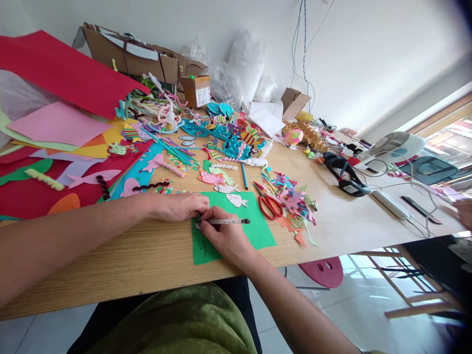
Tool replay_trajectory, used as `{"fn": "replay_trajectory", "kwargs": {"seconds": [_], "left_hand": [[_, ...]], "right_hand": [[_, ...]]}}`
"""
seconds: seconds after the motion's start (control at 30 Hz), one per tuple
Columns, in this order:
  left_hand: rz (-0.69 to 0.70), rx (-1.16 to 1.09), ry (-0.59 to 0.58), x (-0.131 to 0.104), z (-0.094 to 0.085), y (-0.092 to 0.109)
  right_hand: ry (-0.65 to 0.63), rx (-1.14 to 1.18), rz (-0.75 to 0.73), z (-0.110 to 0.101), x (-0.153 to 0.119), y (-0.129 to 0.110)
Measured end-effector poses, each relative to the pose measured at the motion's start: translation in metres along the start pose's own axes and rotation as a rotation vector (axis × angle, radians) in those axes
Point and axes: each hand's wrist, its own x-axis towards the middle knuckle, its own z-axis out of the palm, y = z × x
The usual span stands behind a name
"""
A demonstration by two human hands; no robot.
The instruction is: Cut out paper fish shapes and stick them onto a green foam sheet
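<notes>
A green sheet of paper (260, 226) lies near the table's front edge, with small dark marks at its lower left. My right hand (224, 236) rests on the sheet, its fingers closed round a pen (236, 221) that points left. Close beside it, my left hand (182, 205) lies at the sheet's upper left edge with its fingers bent; what is under its fingertips, if anything, is hidden. A white paper fish (236, 200) is on the sheet's top part, and another white fish (226, 188) lies at its upper edge.
Red scissors (271, 206) and paper scraps (291, 196) lie right of the sheet. Coloured papers (70, 78) cover the left side. Behind are a blue marker (245, 176), a glue bottle (255, 162) and cardboard boxes (162, 64). A person's hand (463, 212) shows at the far right.
</notes>
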Motion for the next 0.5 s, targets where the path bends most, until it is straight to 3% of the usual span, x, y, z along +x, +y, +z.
{"fn": "replay_trajectory", "kwargs": {"seconds": [0.5], "left_hand": [[0.007,0.012,0.014,-0.0013,0.0009,0.0007]], "right_hand": [[-0.023,0.008,-0.034,0.0000,-0.0012,0.0015]]}}
